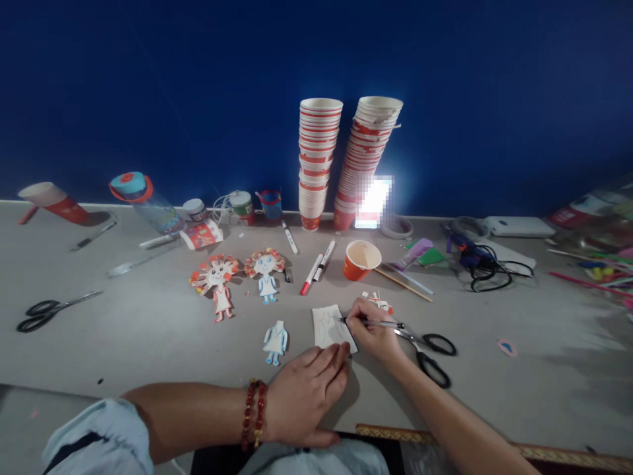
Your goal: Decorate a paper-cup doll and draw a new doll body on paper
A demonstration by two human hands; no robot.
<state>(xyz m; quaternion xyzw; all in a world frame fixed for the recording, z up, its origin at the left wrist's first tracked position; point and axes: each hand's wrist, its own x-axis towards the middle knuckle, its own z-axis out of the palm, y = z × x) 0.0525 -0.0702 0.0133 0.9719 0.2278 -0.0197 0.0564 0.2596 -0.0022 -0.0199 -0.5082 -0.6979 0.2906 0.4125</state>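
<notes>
A small white piece of paper [324, 321] with faint drawn lines lies in front of me. My right hand [370, 330] grips a pen [383, 323], its tip touching the paper. My left hand [311, 389] lies flat, fingertips resting on the paper's lower edge. To the left is a headless paper doll cutout [275, 341] in a blue-edged dress. Beyond it stand out two finished-looking paper dolls, one with red trim [222, 297] and one with blue trim [268, 284], both with frilly cup-paper hair. Black-handled scissors [428, 349] lie by my right wrist, partly hidden by it.
Two tall stacks of paper cups [314, 171] stand against the blue wall. An orange cup [361, 264], markers [311, 274] and paper scraps [378, 302] lie ahead. More scissors [47, 311] and a water bottle [148, 201] are left; a corded blue tool [469, 254] is right.
</notes>
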